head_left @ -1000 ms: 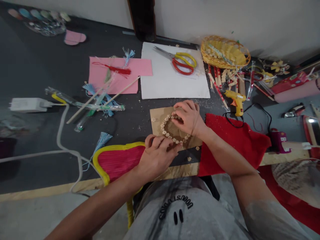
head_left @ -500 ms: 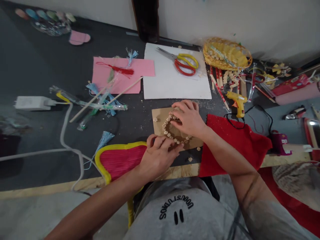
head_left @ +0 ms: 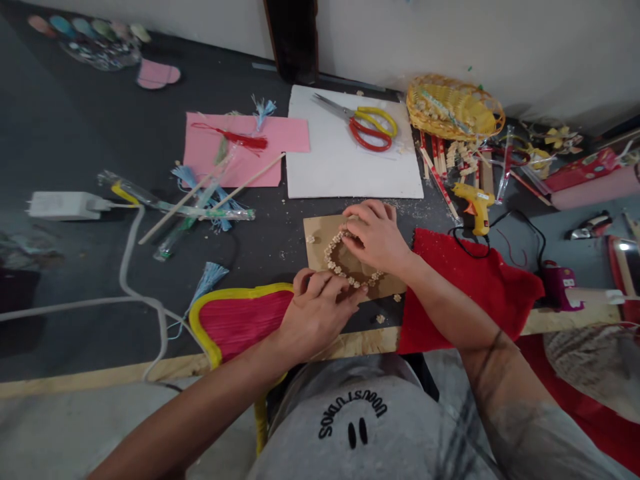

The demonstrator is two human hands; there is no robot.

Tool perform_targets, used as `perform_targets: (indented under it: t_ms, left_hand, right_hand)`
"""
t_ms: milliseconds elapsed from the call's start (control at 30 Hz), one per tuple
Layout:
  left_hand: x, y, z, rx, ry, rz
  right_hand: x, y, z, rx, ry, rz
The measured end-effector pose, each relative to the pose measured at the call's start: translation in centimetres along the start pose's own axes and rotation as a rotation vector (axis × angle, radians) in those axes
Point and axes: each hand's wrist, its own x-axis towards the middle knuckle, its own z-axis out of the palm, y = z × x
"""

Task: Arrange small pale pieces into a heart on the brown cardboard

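A ring of small pale flower-shaped beads (head_left: 339, 268) lies on a brown cardboard piece (head_left: 316, 248). My left hand (head_left: 320, 303) is at the ring's near edge, fingers curled and fingertips against the beads. At the far right side, my right hand (head_left: 377, 233) bends over the ring, its fingers closed on that part and covering it. Loose flower-shaped pieces lie around: one on the cardboard's left, one (head_left: 397, 298) at its lower right and another (head_left: 381, 319) close to the table edge.
Scissors (head_left: 370, 127) rest on a white board (head_left: 325, 175) beyond the hands. A yellow glue gun (head_left: 477, 205), red felt (head_left: 450, 293) and a wicker basket (head_left: 425, 123) are to the right. Tassels, sticks and a white charger (head_left: 65, 205) with its cable lie left.
Both hands stay almost where they were on the bead ring. Only a very slight shift of the right fingers shows.
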Motion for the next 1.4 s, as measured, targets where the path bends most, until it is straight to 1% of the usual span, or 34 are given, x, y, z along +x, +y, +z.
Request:
perform_targets:
  t_ms: [267, 400, 533, 700, 900, 1067, 1333, 1400]
  left_hand:
    - [0.0, 0.0, -0.1, 0.020, 0.003, 0.005]
    - [-0.1, 0.0, -0.1, 0.030, -0.011, 0.004]
    - [0.0, 0.0, -0.1, 0.027, 0.003, 0.004]
    - [0.2, 0.1, -0.3, 0.024, -0.008, -0.002]
    - [0.2, 0.1, -0.3, 0.030, 0.007, -0.006]
    - [0.2, 0.1, -0.3, 0.025, 0.003, 0.000]
    - [-0.2, 0.2, 0.0, 0.032, -0.021, -0.007]
    - [-0.2, 0.2, 0.0, 0.026, -0.006, -0.014]
  right_hand:
    - [0.0, 0.0, 0.0, 0.005, 0.015, 0.002]
    - [0.0, 0.0, -0.1, 0.002, 0.004, -0.001]
    - [-0.1, 0.0, -0.1, -0.002, -0.004, -0.005]
    - [0.0, 0.0, -0.1, -0.005, -0.038, -0.006]
    - [0.1, 0.0, 0.0, -0.007, -0.037, 0.002]
    - [0.1, 0.0, -0.4, 0.003, -0.067, 0.008]
    - [0.2, 0.0, -0.9, 0.037, -0.103, -0.056]
    - [0.3, 0.0, -1.0, 0.039, -0.113, -0.079]
